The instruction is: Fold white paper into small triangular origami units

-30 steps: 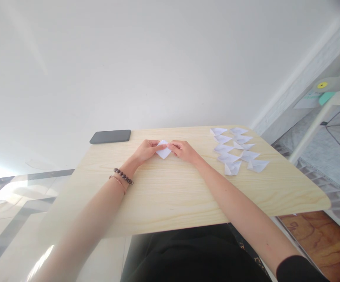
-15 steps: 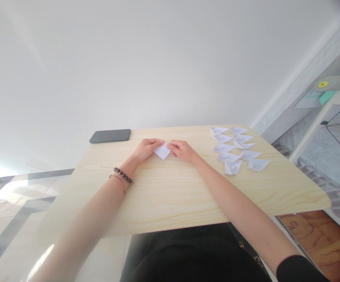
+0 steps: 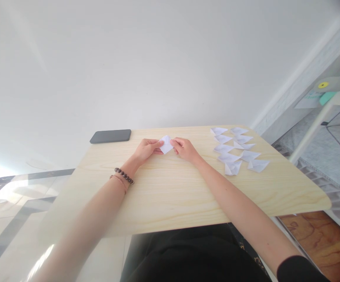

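A small folded white paper, roughly diamond-shaped, is held between my two hands over the middle of the table. My left hand is closed on its left corner, thumb on top. On the opposite corner, my right hand pinches the paper between thumb and curled fingers. To the right lie several folded white paper boats in two uneven columns, pointed at their ends. A dark beaded bracelet circles my left wrist.
The light wooden table stands against a white wall. A dark phone lies at its back left corner. Off to the right stands a pale metal frame, beyond the table's rounded edge.
The folded paper has shifted slightly up and to the right, and more of it shows. My right hand has moved up a little; my left hand is nearly unmoved.
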`<state>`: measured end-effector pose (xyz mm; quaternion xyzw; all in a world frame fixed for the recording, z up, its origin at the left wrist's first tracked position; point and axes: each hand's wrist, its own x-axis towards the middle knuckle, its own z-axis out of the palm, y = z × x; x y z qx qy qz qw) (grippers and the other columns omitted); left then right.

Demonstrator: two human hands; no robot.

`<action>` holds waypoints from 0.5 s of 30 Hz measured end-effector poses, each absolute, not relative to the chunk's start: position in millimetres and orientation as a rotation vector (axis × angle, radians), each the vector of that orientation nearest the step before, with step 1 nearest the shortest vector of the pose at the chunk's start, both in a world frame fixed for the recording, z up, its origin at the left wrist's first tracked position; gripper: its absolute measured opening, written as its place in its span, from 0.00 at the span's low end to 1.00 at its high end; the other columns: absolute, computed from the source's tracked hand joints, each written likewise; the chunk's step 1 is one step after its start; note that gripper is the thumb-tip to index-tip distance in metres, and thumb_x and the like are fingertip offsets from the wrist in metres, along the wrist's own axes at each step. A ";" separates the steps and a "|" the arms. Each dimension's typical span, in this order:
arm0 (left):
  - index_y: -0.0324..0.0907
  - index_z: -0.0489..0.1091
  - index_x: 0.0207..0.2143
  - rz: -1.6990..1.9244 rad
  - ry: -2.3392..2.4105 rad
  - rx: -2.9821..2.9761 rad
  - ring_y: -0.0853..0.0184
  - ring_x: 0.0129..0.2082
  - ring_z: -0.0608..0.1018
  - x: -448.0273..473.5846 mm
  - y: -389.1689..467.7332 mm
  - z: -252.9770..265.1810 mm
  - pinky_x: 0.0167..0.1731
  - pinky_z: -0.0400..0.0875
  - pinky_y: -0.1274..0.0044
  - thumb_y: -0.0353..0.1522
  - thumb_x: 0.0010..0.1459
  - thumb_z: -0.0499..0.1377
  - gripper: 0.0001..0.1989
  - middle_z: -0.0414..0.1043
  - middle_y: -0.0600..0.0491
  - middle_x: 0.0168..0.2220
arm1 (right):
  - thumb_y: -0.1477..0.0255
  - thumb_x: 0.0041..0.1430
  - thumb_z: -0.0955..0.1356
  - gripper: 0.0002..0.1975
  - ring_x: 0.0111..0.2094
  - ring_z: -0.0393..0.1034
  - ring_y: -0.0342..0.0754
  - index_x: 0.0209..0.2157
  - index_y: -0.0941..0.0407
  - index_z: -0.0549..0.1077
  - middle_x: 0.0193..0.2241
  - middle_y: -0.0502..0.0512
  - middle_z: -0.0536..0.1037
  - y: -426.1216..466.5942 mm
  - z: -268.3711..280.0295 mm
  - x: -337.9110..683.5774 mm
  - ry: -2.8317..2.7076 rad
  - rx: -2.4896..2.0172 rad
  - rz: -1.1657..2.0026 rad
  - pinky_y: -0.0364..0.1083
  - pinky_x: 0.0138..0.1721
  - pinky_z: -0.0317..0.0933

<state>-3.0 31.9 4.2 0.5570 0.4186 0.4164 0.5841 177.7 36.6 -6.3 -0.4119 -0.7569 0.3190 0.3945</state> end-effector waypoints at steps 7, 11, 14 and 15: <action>0.36 0.72 0.36 0.930 1.017 1.388 0.66 0.31 0.73 -1.1 30.1 3.1 0.32 0.68 0.74 0.41 0.41 0.63 0.21 0.73 0.49 0.32 | 0.60 0.56 0.58 0.19 0.19 0.53 0.38 0.18 0.57 0.58 0.14 0.46 0.60 31.1 -4.5 174.3 -1.982 -1.051 0.736 0.40 0.23 0.48; 0.35 0.72 0.33 0.951 1.005 1.408 0.67 0.29 0.73 -4.1 32.5 -0.4 0.30 0.66 0.76 0.39 0.41 0.63 0.18 0.73 0.49 0.30 | 0.61 0.56 0.58 0.18 0.19 0.54 0.38 0.19 0.57 0.61 0.15 0.46 0.61 29.1 -1.9 173.3 -2.037 -1.001 0.777 0.40 0.24 0.49; 0.35 0.72 0.30 0.956 0.961 1.401 0.68 0.27 0.72 -6.1 32.9 0.6 0.29 0.65 0.76 0.38 0.40 0.64 0.16 0.72 0.50 0.28 | 0.60 0.56 0.58 0.17 0.19 0.55 0.38 0.22 0.57 0.63 0.16 0.46 0.62 30.0 -1.4 173.2 -2.047 -0.955 0.854 0.40 0.23 0.50; 0.35 0.72 0.30 0.952 0.955 1.394 0.68 0.27 0.72 -6.3 32.5 1.6 0.29 0.65 0.76 0.38 0.40 0.64 0.16 0.72 0.50 0.27 | 0.60 0.56 0.58 0.17 0.19 0.56 0.38 0.22 0.57 0.63 0.16 0.46 0.62 30.5 -1.6 173.3 -2.047 -0.943 0.870 0.40 0.23 0.51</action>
